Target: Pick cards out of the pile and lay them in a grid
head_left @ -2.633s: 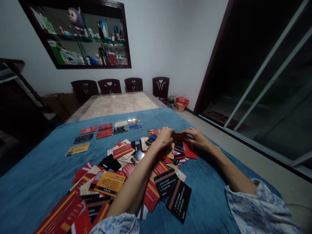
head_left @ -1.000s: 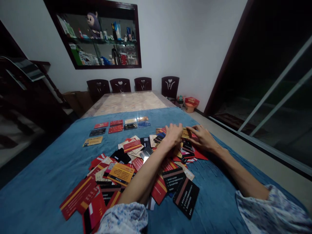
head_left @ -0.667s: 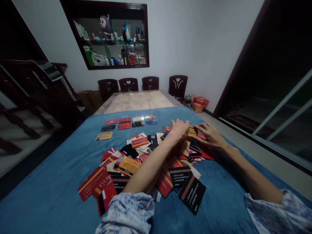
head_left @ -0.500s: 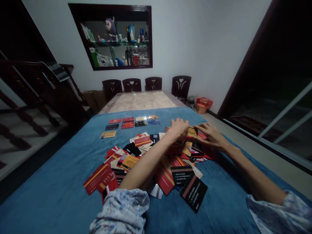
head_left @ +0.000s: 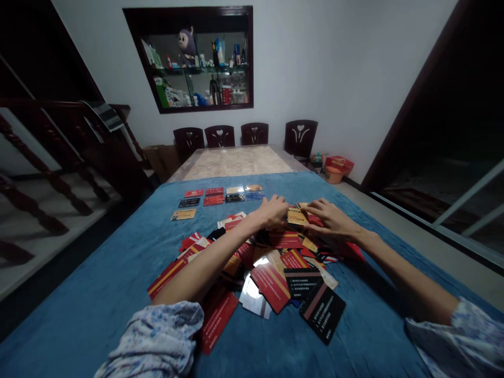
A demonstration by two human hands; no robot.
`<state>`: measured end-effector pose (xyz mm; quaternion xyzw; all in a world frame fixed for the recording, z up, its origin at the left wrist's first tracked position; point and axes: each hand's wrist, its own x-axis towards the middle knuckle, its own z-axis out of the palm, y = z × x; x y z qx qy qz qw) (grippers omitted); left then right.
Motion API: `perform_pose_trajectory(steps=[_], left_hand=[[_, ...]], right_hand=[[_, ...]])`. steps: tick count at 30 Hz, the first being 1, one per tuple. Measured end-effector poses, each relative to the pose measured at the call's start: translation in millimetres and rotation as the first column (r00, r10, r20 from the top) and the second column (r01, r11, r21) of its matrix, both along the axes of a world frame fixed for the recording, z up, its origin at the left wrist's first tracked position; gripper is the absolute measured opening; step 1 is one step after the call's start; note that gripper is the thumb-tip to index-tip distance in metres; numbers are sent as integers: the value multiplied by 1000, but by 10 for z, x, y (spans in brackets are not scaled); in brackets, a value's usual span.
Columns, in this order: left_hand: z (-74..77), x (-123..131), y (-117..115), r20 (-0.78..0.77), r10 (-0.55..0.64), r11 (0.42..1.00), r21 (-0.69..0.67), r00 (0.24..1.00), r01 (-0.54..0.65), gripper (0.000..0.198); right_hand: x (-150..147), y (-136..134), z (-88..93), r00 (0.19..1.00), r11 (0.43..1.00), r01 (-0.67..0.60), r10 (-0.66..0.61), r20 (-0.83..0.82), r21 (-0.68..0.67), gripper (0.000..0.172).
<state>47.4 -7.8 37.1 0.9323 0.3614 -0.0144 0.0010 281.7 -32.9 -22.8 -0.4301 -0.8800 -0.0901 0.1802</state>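
A loose heap of red, black and gold cards lies on a blue cloth over the table. My left hand and my right hand meet at the far end of the heap. Both pinch a gold card between them, the left at its left edge, the right at its right edge. Several cards lie in neat rows farther back on the cloth, with one gold card set apart at the left.
Beyond the cloth the bare marble tabletop reaches a row of dark chairs. A wall shelf holds bottles and a plush toy. A red basket sits on the floor at right. A stair rail stands at left.
The head has turned left, shifting everything rightward in view. My hands stayed at the heap's far end; a dark card between them earlier gave way to a gold one.
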Motion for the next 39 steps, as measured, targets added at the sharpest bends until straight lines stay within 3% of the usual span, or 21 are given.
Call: perform_pose_trajectory(steps=[3, 8, 18, 24, 30, 39], left_hand=[[4, -138, -43, -5, 7, 1000, -2, 1000, -7, 39], [2, -365, -100, -35, 41, 999, -2, 999, -41, 29], [-129, -798, -103, -4, 123, 992, 40, 992, -122, 27], [-82, -999, -125, -1, 188, 981, 50, 982, -188, 27], [-50, -1236, -128, 15, 256, 966, 42, 967, -256, 28], [-49, -1707, -56, -4, 337, 940, 65, 942, -336, 28]], right_hand=[[-111, 33, 8, 999, 999, -30, 30, 15, -15, 51], [-326, 106, 13, 996, 996, -87, 89, 32, -36, 50], [-746, 262, 15, 989, 992, -111, 116, 87, -62, 47], [-1024, 287, 130, 986, 985, -137, 146, 81, -107, 37], [-1304, 427, 164, 981, 981, -146, 160, 109, -124, 44], [-1853, 577, 231, 974, 982, -163, 177, 142, -99, 32]])
